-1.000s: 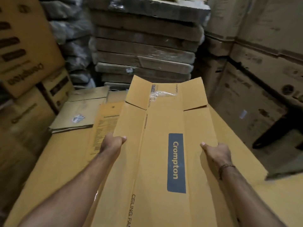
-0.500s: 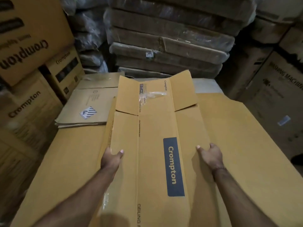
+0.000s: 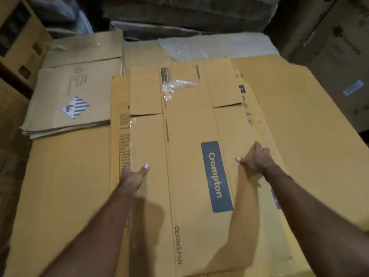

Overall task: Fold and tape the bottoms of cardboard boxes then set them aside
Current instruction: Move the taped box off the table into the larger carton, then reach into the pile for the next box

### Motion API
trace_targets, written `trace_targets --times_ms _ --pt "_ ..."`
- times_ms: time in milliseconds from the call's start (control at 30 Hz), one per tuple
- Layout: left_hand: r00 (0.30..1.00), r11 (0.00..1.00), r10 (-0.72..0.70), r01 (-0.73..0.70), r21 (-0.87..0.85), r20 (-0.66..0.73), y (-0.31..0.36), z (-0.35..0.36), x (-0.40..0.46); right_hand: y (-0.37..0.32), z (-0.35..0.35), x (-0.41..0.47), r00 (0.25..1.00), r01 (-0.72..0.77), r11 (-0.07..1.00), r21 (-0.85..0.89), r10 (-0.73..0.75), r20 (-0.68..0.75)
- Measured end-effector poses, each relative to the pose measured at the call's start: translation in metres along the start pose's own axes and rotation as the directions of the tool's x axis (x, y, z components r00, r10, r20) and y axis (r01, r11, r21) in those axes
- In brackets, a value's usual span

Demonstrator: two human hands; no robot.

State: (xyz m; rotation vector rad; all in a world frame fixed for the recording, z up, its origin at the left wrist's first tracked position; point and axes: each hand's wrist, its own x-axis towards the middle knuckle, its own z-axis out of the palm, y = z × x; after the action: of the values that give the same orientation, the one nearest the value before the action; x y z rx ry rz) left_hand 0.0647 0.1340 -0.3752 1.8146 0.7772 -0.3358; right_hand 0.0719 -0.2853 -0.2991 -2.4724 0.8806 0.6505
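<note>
Flattened cardboard box [image 3: 189, 156], printed "Crompton" and "CEILING FAN", lies between the two hands on a stack of similar flat boxes [image 3: 117, 90]. Its end flaps at the far end from the hands are unfolded, level with the panels. A crumpled strip of clear tape [image 3: 177, 84] clings to the middle flap beyond the fingertips.

Left hand [image 3: 132, 174] grips the box's left edge, thumb on top, fingers hidden beneath. Right hand [image 3: 254, 160] grips the right edge, thumb on top, fingers curled over the edge. The hands are set well apart, the blue label between them.

Large cardboard sheet [image 3: 311, 124] underlies the stack, extending past both hands. Pile of duller flat cartons [image 3: 69, 104] lies beyond the left hand.
</note>
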Motion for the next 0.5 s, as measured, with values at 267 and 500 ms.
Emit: trace_targets --times_ms 267,500 --pt "1.0 1.0 -0.007 0.007 0.011 0.009 -0.007 -0.001 0.007 -0.008 0.003 0.0 0.997 -0.043 0.998 -0.055 0.04 -0.065" --pt "1.0 0.999 0.009 -0.008 0.053 -0.025 -0.005 0.001 0.0 -0.01 0.015 -0.014 0.987 -0.046 0.999 -0.013 0.043 -0.157"
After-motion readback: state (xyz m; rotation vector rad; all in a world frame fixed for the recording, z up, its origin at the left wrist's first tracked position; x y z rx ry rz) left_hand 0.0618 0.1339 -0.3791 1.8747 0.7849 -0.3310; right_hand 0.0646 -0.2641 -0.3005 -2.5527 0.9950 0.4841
